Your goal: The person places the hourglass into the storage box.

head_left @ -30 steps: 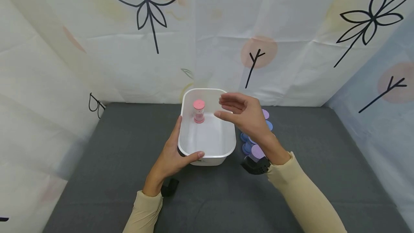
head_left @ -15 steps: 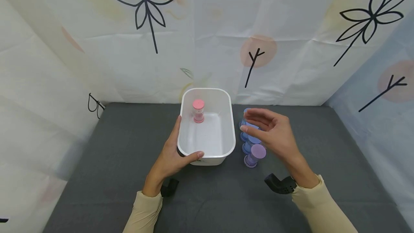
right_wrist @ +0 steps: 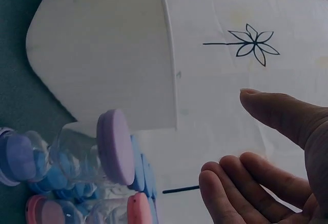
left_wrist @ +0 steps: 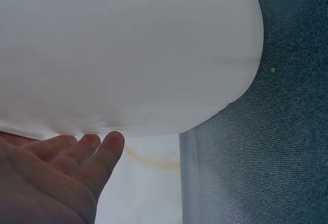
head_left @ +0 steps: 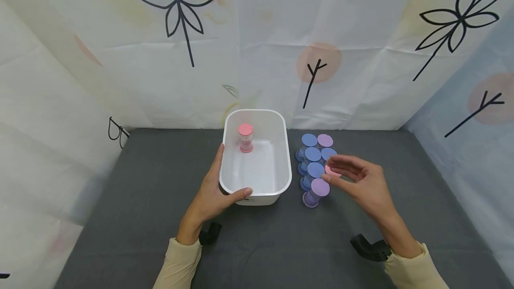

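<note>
A white plastic tub (head_left: 255, 191) stands on the grey table, with one pink-capped hourglass timer (head_left: 246, 137) upright inside at its far end. My left hand (head_left: 217, 191) holds the tub's near left corner, thumb over the rim; the tub's white wall (left_wrist: 128, 55) fills the left wrist view above my fingers (left_wrist: 97, 152). Right of the tub stands a cluster of blue- and purple-capped timers (head_left: 315, 164). My right hand (head_left: 353, 179) hovers open beside them, fingertips close to a pink-capped timer (head_left: 331, 171) and a purple-capped one (head_left: 317, 191). The purple cap (right_wrist: 115, 147) and a pink cap (right_wrist: 138, 211) show in the right wrist view.
Printed fabric walls (head_left: 257, 48) close in the back and both sides of the grey table (head_left: 140, 200). Black wrist camera mounts (head_left: 371, 248) sit at each sleeve.
My right hand drew back from over the tub, moved right and down, and now hovers at the timer cluster. The left hand and the tub stayed put.
</note>
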{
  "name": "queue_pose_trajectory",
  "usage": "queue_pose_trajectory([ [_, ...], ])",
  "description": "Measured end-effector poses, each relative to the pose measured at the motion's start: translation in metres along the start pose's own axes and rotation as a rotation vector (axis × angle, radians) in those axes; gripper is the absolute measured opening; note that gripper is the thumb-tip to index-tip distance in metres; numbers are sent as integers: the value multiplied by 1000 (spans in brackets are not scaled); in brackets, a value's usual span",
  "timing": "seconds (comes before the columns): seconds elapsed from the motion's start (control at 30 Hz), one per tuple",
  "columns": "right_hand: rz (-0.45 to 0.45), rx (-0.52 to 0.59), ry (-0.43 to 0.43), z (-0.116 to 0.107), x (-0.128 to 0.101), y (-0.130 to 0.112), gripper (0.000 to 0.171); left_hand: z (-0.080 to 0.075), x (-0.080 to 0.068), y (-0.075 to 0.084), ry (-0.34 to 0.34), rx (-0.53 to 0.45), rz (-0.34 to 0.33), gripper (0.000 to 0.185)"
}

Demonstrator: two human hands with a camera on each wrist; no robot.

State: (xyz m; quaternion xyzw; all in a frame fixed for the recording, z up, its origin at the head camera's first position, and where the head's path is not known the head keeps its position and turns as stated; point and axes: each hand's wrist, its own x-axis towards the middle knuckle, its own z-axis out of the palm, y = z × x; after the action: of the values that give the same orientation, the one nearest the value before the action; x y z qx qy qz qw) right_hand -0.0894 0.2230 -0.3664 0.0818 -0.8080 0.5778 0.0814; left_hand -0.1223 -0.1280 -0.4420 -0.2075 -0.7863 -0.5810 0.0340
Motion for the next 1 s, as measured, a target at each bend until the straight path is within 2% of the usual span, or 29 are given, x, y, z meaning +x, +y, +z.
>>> queue_pose_trajectory([
  [0.27,16,-113,-6,-5,-13,19,46,-1,0,0,-4,-13,7,124],
  [0.57,8,-132,2,5,-23,35,47,0,0,0,-5,-13,12,124],
  [0.83,-35,-135,9,15,-24,45,46,0,0,1,-4,-20,7,124],
  [1.0,-9,-180,17,20,-24,49,47,-1,0,1,-7,-31,8,124],
])
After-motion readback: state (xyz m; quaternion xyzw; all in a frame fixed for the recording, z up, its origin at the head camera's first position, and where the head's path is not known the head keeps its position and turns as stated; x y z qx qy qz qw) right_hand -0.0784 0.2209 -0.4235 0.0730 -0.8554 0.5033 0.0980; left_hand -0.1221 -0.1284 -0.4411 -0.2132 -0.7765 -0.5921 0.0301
